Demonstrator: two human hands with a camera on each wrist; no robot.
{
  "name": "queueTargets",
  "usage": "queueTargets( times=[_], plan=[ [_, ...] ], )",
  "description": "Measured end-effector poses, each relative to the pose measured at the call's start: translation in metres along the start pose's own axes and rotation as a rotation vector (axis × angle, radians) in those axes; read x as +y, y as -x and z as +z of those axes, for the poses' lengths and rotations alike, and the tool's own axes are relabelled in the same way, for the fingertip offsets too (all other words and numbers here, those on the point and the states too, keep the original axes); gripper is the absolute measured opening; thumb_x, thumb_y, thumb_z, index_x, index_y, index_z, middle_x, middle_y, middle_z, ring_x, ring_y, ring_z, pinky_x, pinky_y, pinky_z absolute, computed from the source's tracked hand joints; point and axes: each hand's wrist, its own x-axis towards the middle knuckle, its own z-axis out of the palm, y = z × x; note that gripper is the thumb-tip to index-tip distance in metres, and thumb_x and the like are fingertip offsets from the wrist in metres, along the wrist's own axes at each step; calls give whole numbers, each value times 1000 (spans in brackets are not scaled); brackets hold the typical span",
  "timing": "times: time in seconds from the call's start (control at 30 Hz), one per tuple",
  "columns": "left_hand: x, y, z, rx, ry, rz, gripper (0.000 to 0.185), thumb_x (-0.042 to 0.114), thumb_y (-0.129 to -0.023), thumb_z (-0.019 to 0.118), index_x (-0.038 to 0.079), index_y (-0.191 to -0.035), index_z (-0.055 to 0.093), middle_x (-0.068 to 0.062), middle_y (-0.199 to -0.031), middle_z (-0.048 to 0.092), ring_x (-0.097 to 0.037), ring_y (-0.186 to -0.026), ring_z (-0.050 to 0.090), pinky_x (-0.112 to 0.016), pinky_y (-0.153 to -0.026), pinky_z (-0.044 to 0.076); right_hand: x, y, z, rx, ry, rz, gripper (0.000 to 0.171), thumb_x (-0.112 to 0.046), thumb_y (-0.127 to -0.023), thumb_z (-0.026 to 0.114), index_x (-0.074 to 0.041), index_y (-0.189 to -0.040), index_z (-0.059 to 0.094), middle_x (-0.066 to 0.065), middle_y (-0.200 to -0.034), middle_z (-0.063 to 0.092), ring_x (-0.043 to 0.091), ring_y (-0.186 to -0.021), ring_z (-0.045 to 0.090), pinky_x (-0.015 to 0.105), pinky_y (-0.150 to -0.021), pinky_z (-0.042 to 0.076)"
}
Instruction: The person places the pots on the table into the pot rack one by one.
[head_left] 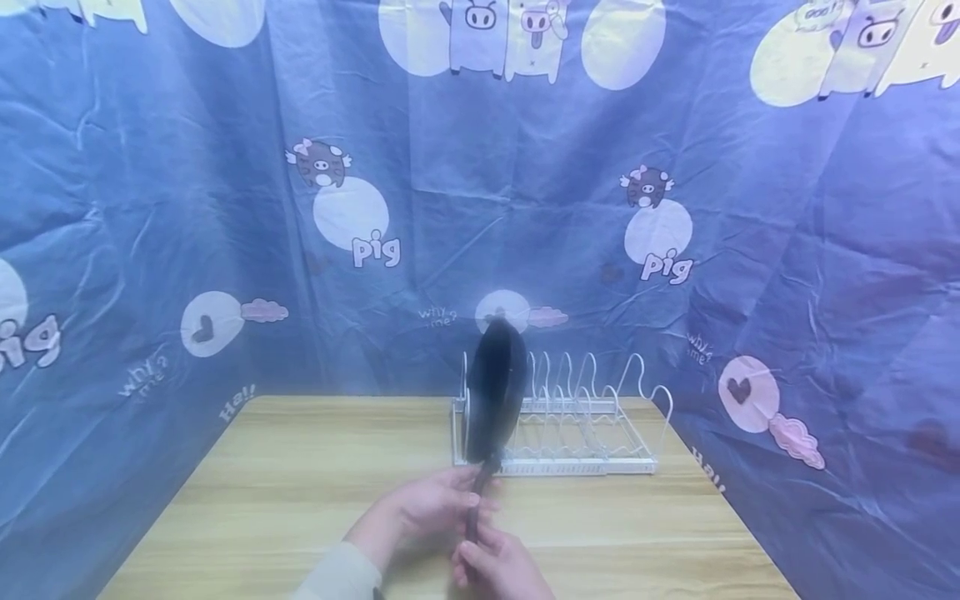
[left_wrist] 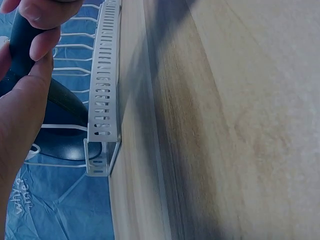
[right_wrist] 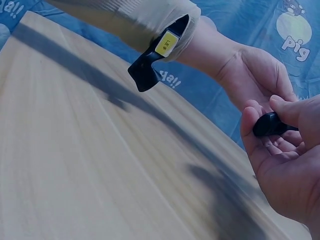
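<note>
A black frying pan (head_left: 497, 392) stands on edge, almost end-on to the head view, at the left end of a white wire rack (head_left: 555, 468). Its rim (left_wrist: 65, 147) shows among the end wires in the left wrist view; whether it bears on the rack I cannot tell. My left hand (head_left: 431, 507) holds the handle near the pan, thumb in front and fingers behind. Lower down, my right hand (head_left: 506, 565) grips the handle's end (right_wrist: 267, 125) between thumb and curled fingers. Part of the handle is hidden by the fingers.
The rack's upright wire loops (head_left: 592, 375) rise to the right of the pan. A wood-grain table (head_left: 300, 467) lies under everything, with blue pig-print cloth (head_left: 465, 208) hanging round its back and sides. A black strap mount (right_wrist: 147, 70) sits on the left sleeve.
</note>
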Motion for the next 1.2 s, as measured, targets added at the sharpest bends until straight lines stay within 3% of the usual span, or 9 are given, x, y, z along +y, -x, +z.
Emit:
queueTargets(
  times=[0.23, 0.43, 0.5, 0.6, 0.73, 0.9, 1.03, 1.2],
  plan=[
    [-3, -6, -4, 18, 61, -23, 76, 7, -102, 63, 15, -171, 31, -15, -168, 43, -35, -136, 64, -53, -120, 52, 0, -5, -1, 9, -32, 28, 50, -15, -109, 60, 15, -148, 51, -9, -89, 76, 4, -82, 72, 20, -88, 60],
    [-2, -7, -6, 59, -22, -15, 79, 6, -100, 65, 13, -171, 31, -25, -173, 36, -41, -142, 60, -63, -130, 38, -3, -9, 1, 74, 25, 60, 41, -13, -107, 60, 15, -137, 57, 8, -94, 78, 11, -81, 74, 24, -84, 63],
    [-1, -7, -6, 68, -40, -8, 79, 5, -100, 65, 11, -171, 31, -27, -172, 37, -39, -136, 65, -59, -128, 43, -4, -10, 2, 105, 17, 91, 41, -12, -107, 57, 15, -136, 58, 8, -93, 77, 13, -82, 74, 26, -81, 64],
    [-1, -8, -5, 64, 5, -19, 76, 1, -100, 65, 10, -169, 34, -25, -161, 51, -29, -118, 72, -47, -117, 56, -6, -9, 4, 147, 1, 129, 44, -9, -104, 55, 17, -139, 57, 7, -92, 75, 16, -82, 73, 28, -78, 64],
    [-2, -8, -2, 118, -19, -24, 72, -2, -98, 65, 7, -165, 41, -23, -143, 62, -20, -106, 71, -40, -105, 62, -11, -9, 5, 190, 141, 96, 44, -5, -99, 59, 18, -136, 61, 17, -96, 77, 19, -83, 70, 26, -73, 61],
    [-4, -9, 0, 260, -185, -27, 69, -5, -94, 67, 0, -160, 47, -33, -157, 54, -39, -123, 69, -52, -113, 58, -12, -12, 6, 248, 372, 54, 31, -5, -96, 64, 11, -122, 71, 19, -96, 78, 18, -82, 70, 24, -72, 58],
    [-7, -10, 0, 317, -225, -53, 68, -7, -93, 68, -3, -158, 49, -38, -155, 53, -47, -128, 66, -58, -112, 57, -9, -16, 8, 269, 458, 57, 22, -5, -96, 66, 6, -113, 75, 14, -89, 78, 17, -78, 69, 26, -72, 57],
    [-7, -8, 0, 359, -252, -92, 68, -4, -94, 68, -3, -159, 48, -36, -142, 63, -36, -112, 73, -53, -102, 63, -6, -19, 9, 272, 493, 64, 15, -5, -95, 66, 3, -103, 76, 14, -82, 76, 17, -73, 67, 26, -67, 53]
  ],
)
